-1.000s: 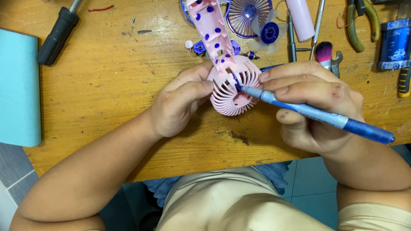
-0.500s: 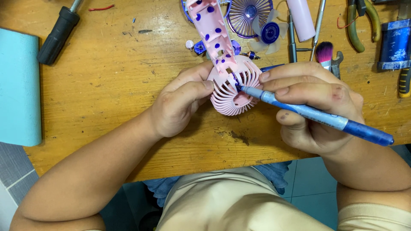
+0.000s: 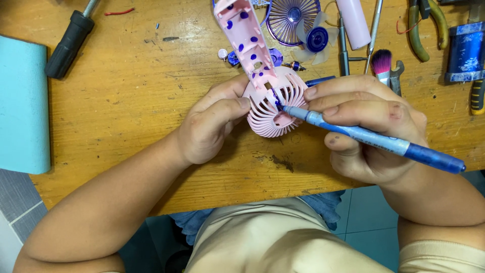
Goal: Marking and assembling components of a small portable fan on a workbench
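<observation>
A black-handled screwdriver (image 3: pixel 67 44) lay at the wooden bench's (image 3: pixel 126 101) far left, beside a pale blue pad (image 3: pixel 22 103). Green-handled pliers (image 3: pixel 427 25) (upper right) sat near a pink-tipped brush (image 3: pixel 381 61) and a purple fan grille (image 3: pixel 288 17).

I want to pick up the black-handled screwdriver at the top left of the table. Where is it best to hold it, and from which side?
Grip the black-handled screwdriver around the middle of its thick black handle, coming from above. The handle lies flat and slanted on the wooden table, with bare wood on both sides, so fingers can likely close across it. Its metal shaft runs out of view at the top edge, so the handle is the better hold.
</observation>
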